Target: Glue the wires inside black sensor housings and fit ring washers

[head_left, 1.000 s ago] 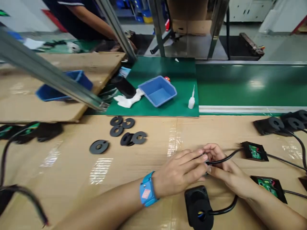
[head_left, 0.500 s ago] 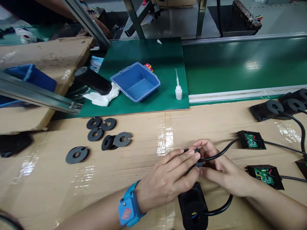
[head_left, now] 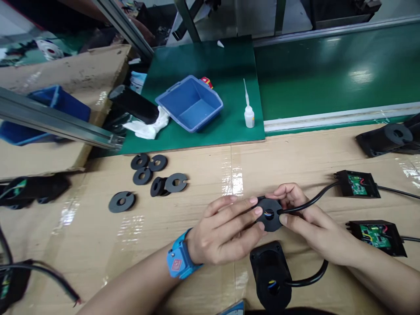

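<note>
Both hands meet over the cardboard-covered worktop [head_left: 197,175], pinching a black slotted disc [head_left: 269,214] between them. The left hand [head_left: 223,232], with a blue wrist strap [head_left: 179,260] behind it, closes its fingertips on the disc's left edge; the right hand [head_left: 308,227] grips the right edge, where a black cable [head_left: 311,202] meets the disc. Coloured wire ends show in the disc's centre hole. Just below the hands lies a black housing [head_left: 271,273] with a cable running out of its side. To the right sit two open black boxes with green circuit boards [head_left: 357,184], each on its own lead. Well to the left, loose black discs [head_left: 154,177] lie scattered. Farther back, on the green mat [head_left: 210,61], stand a blue tray [head_left: 190,103] and a small glue bottle [head_left: 249,116].
</note>
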The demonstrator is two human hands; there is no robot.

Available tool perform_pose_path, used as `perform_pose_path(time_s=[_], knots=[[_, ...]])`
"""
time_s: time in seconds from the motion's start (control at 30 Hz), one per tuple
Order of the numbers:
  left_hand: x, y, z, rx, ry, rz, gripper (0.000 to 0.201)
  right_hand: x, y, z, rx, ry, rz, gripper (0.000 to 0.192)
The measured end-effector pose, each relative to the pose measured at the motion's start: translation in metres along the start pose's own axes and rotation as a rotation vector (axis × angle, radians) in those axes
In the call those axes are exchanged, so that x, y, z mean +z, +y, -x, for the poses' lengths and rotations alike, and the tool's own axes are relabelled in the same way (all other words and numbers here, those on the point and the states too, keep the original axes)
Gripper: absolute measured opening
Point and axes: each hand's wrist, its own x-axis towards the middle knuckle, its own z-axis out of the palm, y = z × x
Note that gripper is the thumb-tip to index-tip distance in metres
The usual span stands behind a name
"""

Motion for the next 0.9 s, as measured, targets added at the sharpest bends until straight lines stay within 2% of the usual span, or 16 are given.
perform_pose_path(time_s=[0.17, 0.47, 0.53, 0.67, 0.9], knots=[[-0.008, 0.006, -0.002, 0.14, -0.007, -0.052, 0.018, -0.001, 0.0, 0.001, -0.008, 0.008, 0.013, 0.023], [0.008, 0.027, 0.01, 0.102, 0.065, -0.107, 0.016, -0.001, 0.001, 0.003, 0.02, 0.029, 0.027, 0.024], [0.009, 0.028, 0.009, 0.098, 0.067, -0.109, 0.016, 0.0, 0.001, 0.003, 0.021, 0.033, 0.036, 0.023], [0.007, 0.027, 0.005, 0.126, -0.004, -0.18, 0.016, 0.0, 0.0, 0.003, 0.006, 0.04, 0.055, 0.022], [0.011, 0.026, 0.01, 0.181, 0.025, -0.195, 0.029, 0.003, 0.001, 0.0, -0.034, 0.026, 0.022, 0.02]])
